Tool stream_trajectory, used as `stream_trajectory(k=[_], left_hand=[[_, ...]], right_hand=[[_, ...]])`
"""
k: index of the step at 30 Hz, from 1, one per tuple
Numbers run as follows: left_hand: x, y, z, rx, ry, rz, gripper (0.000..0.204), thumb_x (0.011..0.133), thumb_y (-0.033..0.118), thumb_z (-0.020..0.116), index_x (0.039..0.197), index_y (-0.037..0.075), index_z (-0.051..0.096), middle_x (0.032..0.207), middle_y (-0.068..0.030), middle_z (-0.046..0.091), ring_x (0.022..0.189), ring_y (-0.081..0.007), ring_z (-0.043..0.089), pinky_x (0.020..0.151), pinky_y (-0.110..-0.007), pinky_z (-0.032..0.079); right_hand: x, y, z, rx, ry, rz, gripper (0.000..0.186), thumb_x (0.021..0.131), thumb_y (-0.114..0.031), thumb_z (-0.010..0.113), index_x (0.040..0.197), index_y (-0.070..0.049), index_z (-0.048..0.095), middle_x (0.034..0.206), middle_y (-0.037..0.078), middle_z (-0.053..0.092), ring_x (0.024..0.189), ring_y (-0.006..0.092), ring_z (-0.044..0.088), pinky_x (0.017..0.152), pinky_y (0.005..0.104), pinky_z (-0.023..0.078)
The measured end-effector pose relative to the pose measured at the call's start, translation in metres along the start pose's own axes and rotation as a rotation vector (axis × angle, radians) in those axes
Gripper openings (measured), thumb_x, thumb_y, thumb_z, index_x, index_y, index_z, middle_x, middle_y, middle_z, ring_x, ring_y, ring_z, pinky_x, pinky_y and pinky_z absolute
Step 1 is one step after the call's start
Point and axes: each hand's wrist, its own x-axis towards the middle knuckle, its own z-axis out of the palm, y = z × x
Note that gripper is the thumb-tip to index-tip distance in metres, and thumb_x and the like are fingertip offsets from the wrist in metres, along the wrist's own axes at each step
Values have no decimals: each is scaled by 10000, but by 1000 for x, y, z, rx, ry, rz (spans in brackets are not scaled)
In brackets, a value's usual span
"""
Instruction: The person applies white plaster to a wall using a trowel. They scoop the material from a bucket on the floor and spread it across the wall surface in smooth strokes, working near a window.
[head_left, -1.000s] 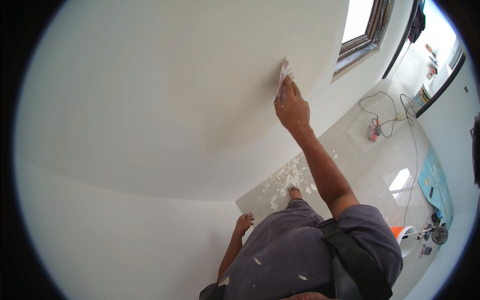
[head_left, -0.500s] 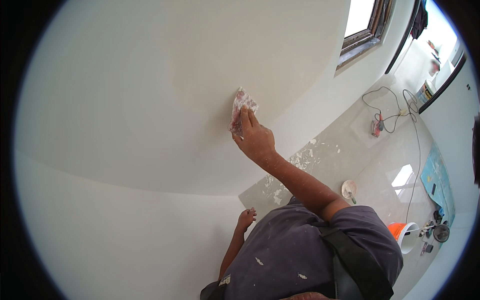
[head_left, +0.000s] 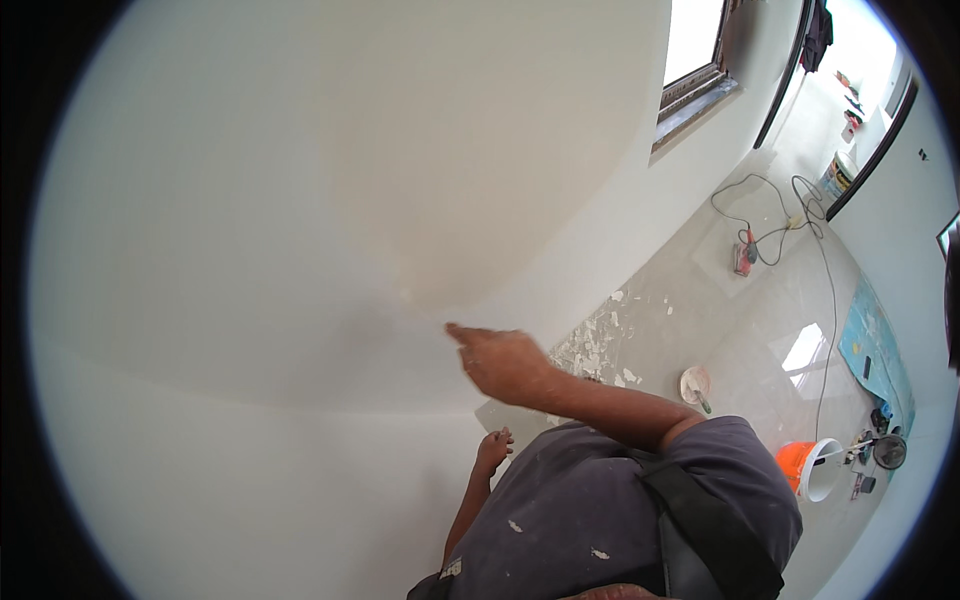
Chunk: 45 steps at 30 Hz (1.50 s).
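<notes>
My right hand [head_left: 505, 365] is beside the pale wall [head_left: 300, 230], its arm reaching across from the right. One finger points left and the others look folded. The dusty pink-and-white sheet it held earlier does not show now; whatever may be under the fingers is hidden. A damp-looking beige patch [head_left: 470, 200] spreads over the wall above this hand. Down by my body, near the wall's lower corner, my left hand [head_left: 494, 448] hangs with loosely bent fingers slightly apart and nothing visible in them.
White flakes [head_left: 590, 345] litter the floor under the wall. Farther right are a round pan with a handle [head_left: 695, 384], a red corded power tool [head_left: 743, 255] with looping cable, an orange-and-white bucket [head_left: 800, 468] and a blue sheet [head_left: 868, 345]. A window [head_left: 695, 85] opens in the wall.
My right hand has come down the wall toward my body and turned so the fingers point left. The pinkish sheet has gone out of sight. My left hand stays about where it was.
</notes>
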Motion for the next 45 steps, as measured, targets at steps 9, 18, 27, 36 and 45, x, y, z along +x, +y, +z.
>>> stream_trajectory(k=[9, 18, 27, 36, 45], left_hand=[[9, -4, 4, 58, -12, -3, 483, 973, 443, 511, 1080, -10, 640, 910, -93, 684, 712, -162, 649, 635, -304, 502], [9, -10, 3, 32, 6, -22, 475, 969, 443, 520, 1073, -5, 640, 900, -82, 676, 701, -156, 639, 621, -308, 498], [-10, -19, -4, 74, 14, -9, 489, 970, 439, 521, 1075, -26, 632, 895, -95, 668, 720, -166, 641, 631, -300, 505], [-17, -28, -9, 43, 29, -27, 486, 972, 437, 520, 1087, -21, 633, 901, -94, 670, 700, -166, 643, 627, -300, 505], [-24, -26, -8, 94, 20, -8, 490, 975, 438, 512, 1099, -21, 631, 925, -96, 674, 699, -168, 637, 636, -311, 502]], right_hand=[[60, 127, -247, -378, 907, 281, 444, 953, -144, 448, 1379, -25, 428, 1025, 259, 654, 881, 439, 639, 770, 510, 500], [112, 126, -215, -412, 993, 99, 461, 950, -139, 471, 1381, 20, 426, 1161, 271, 621, 1016, 424, 634, 868, 475, 518], [90, 55, -112, -333, 794, 18, 636, 822, -204, 707, 1386, -46, 459, 1276, 239, 543, 1129, 380, 585, 907, 439, 513], [73, 6, -45, -243, 639, -97, 746, 758, -227, 763, 1406, -93, 420, 1280, 193, 510, 1061, 355, 595, 824, 431, 543], [61, -37, -1, -168, 442, -262, 750, 759, -241, 762, 1404, -68, 422, 1276, 213, 520, 1078, 363, 604, 844, 423, 547]])
